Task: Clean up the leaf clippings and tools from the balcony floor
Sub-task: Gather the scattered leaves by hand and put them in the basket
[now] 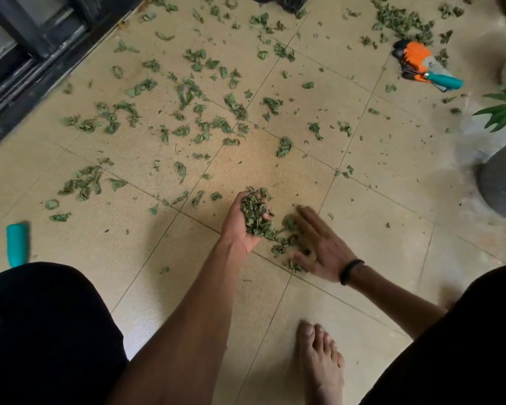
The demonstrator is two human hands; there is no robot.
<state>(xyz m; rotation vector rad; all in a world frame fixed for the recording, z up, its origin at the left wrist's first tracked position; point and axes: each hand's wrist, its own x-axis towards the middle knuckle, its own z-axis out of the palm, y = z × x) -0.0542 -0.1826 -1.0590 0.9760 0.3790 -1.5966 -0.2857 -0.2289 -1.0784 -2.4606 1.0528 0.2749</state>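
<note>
Clippings, green dried leaf scraps [256, 216] | my left hand [240, 226] is cupping them as a holding bin | my right hand [316, 244], fingers flat, is sweeping a loose leaf pile [287, 244] on the beige tiled floor [362, 223] toward it.

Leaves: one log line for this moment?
left hand: holds leaf clippings | right hand: open, sweeping leaves | tools: untouched

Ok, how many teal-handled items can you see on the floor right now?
2. One teal handle lies far right in the tool pile beside the orange glove; another teal object lies near left, by the knee. Others may be hidden.
</note>
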